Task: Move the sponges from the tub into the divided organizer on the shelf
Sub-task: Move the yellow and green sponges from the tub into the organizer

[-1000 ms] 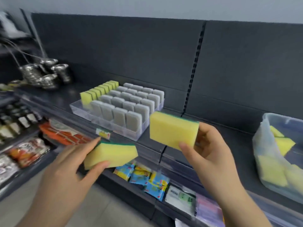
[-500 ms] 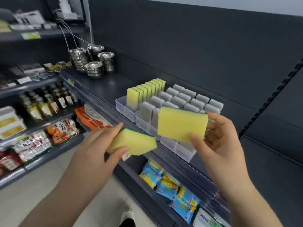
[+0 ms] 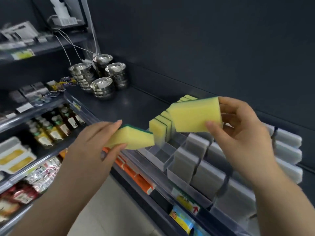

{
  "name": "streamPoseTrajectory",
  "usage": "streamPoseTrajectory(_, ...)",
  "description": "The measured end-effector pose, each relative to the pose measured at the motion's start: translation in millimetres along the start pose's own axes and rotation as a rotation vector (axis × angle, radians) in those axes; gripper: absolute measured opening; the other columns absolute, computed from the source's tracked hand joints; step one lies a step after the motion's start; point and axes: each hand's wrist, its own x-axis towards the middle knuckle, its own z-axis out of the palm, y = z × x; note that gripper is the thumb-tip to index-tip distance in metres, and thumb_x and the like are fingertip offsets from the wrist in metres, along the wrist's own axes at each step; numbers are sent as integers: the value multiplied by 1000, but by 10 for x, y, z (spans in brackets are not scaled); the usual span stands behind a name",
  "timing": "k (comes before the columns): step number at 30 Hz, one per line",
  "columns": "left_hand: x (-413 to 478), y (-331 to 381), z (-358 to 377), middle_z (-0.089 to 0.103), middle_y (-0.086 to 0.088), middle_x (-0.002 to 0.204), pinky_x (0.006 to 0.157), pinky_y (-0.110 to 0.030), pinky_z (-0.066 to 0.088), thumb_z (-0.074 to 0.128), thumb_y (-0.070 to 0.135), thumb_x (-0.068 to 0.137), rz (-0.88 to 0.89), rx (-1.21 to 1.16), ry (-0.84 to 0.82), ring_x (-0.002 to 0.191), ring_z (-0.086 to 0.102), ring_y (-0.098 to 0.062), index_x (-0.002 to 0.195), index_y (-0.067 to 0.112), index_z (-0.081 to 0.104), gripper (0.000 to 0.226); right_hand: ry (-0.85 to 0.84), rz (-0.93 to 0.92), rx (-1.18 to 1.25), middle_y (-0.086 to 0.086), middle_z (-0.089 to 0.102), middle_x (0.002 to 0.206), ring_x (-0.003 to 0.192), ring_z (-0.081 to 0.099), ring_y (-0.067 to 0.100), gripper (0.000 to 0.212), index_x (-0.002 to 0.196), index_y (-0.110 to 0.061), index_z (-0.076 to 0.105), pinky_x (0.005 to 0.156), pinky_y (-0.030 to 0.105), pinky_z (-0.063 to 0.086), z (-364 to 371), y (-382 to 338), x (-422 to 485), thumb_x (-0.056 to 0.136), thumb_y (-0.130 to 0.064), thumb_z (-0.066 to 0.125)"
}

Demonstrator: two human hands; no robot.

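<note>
My left hand point(image 3: 95, 147) grips a yellow sponge with a green scouring side point(image 3: 134, 137), held flat just left of the organizer's front corner. My right hand point(image 3: 238, 133) holds a second yellow sponge point(image 3: 192, 116) upright above the organizer. The clear divided organizer point(image 3: 163, 155) sits on the dark shelf; its left row holds several yellow sponges point(image 3: 159, 128) standing on edge, with an empty slot at the front. The other rows hold several grey sponges point(image 3: 209, 174). The tub is out of view.
Stacks of steel bowls point(image 3: 102, 87) stand at the shelf's far left, with white cables above. Lower shelves on the left carry bottles point(image 3: 56, 128) and packets. Orange boxes point(image 3: 136, 176) and blue packets lie under the organizer's shelf.
The view has swung left, so the tub has left the frame. Both hands have carried their sponges closer to the organizer; the right one now hovers over its left rows.
</note>
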Motion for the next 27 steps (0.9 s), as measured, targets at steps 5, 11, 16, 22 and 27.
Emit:
streamPoseTrajectory(5, 221, -306, 253, 61, -7, 105, 91, -6, 22, 67, 18, 72, 46, -21, -69, 99, 46, -11, 117, 5, 62, 46, -44, 41, -78, -30, 60, 101, 92, 57, -10, 41, 103, -53, 48, 72, 1, 43, 294, 78, 128, 74, -30, 65)
streamPoseTrajectory(11, 616, -716, 480, 52, 11, 108, 93, -7, 27, 63, 27, 77, 231, -137, -171, 102, 45, -2, 118, 13, 61, 43, -38, 129, -172, -28, 58, 100, 96, 55, -10, 40, 102, -52, 47, 79, 2, 43, 548, 58, 209, 73, -30, 65)
streamPoseTrajectory(16, 1046, -1038, 623, 56, 9, 110, 93, -14, 29, 69, 28, 79, 312, -270, -216, 105, 47, -8, 117, 13, 63, 41, 0, 204, -341, -32, 54, 101, 97, 55, -10, 44, 107, -51, 44, 76, 1, 42, 826, -57, 257, 75, -31, 65)
streamPoseTrajectory(22, 1513, -1375, 858, 62, 2, 111, 89, -29, 42, 63, 22, 75, 455, -338, -288, 106, 49, -10, 117, 12, 64, 43, -53, 336, -524, -24, 59, 99, 88, 59, 3, 43, 107, -52, 47, 78, 14, 48, 1199, -123, 338, 77, -28, 69)
streamPoseTrajectory(27, 1712, -1639, 1043, 62, 2, 110, 87, -33, 43, 64, 21, 74, 585, -378, -363, 104, 50, -11, 117, 13, 64, 44, -103, 437, -630, -20, 53, 102, 86, 56, 3, 42, 117, -39, 53, 76, -3, 34, 1514, -67, 329, 80, -25, 69)
